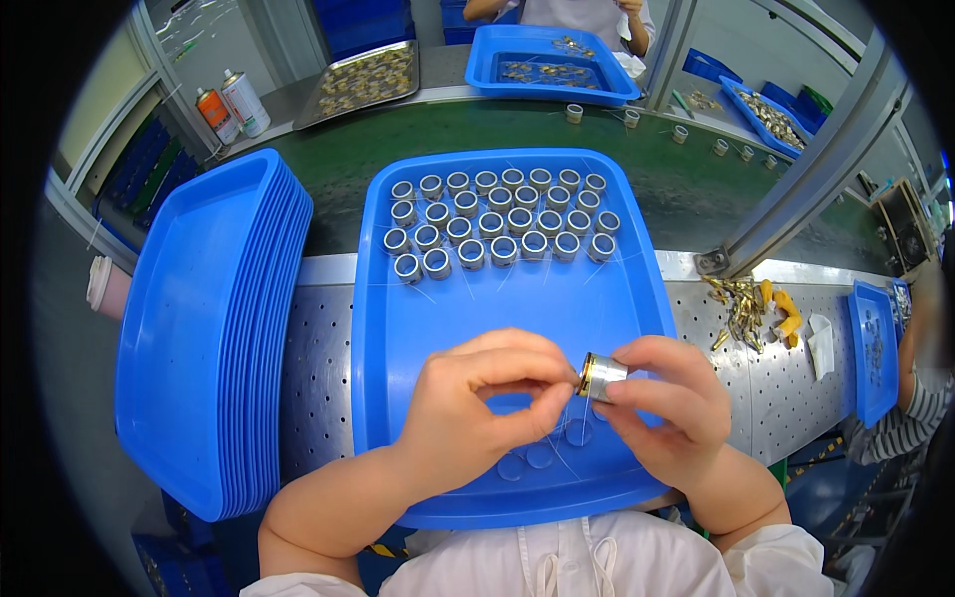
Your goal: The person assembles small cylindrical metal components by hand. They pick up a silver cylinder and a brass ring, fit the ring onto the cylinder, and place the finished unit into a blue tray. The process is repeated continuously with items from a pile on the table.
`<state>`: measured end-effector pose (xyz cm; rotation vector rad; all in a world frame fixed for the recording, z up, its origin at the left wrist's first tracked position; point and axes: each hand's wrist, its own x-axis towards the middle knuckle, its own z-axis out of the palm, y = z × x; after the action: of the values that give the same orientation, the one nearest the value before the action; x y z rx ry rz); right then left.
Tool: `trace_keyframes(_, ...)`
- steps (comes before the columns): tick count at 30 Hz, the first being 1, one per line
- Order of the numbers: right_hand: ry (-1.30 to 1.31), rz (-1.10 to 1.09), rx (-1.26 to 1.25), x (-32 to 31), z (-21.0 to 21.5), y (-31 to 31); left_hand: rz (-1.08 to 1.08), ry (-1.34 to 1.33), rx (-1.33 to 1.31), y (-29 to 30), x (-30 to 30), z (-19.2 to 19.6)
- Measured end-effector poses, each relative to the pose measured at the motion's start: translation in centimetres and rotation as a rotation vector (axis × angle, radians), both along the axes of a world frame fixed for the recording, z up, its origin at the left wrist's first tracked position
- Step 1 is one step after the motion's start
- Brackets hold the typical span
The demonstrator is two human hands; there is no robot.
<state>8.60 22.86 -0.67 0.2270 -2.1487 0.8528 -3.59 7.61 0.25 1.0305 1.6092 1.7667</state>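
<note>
Your right hand (665,398) pinches the small silver-and-brass metal cylinder (601,377) over the blue plastic tray (398,328), left hand (477,398) fingertips curled narrow, touching its end.

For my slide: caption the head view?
Both hands hold a small metal ring over a blue tray of rings.

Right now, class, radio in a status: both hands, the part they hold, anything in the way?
Left hand and right hand pinch one small metal ring together. Over the blue tray. Ring rows beyond, apart.
</note>
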Motion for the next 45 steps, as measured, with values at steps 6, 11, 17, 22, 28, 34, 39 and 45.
trace_keyframes(6, 0.066, 0.076, 0.167, -0.3, -0.1, 0.5, -0.060, -0.160, -0.045, -0.1, -0.3, 0.6)
trace_keyframes(11, 0.077, 0.019, 0.272, -0.3, 0.2, 0.3, -0.029, 0.010, -0.068, -0.1, -0.4, 0.4)
trace_keyframes(17, 0.089, 0.019, 0.315, -0.4, 0.1, 0.6, -0.069, -0.020, -0.097, -0.1, -0.8, 0.5)
trace_keyframes(22, 0.080, 0.054, 0.245, -0.4, -0.1, 0.7, -0.161, -0.113, -0.089, -0.2, -1.1, 0.6)
trace_keyframes(28, -0.021, 0.047, 0.108, 0.0, 0.4, 0.1, -0.216, -0.251, -0.047, -0.4, -1.1, 0.3)
trace_keyframes(34, -0.095, 0.098, -0.190, 0.0, 0.2, 0.0, -0.192, -0.165, -0.028, -0.1, -0.7, 0.3)
trace_keyframes(39, -0.062, 0.101, -0.152, 0.0, 0.1, 0.6, -0.180, -0.222, -0.013, -0.1, -0.8, 0.2)
trace_keyframes(45, 0.063, 0.110, 0.148, -0.4, -0.2, 0.9, -0.196, -0.421, 0.019, 0.0, -0.9, -0.3)
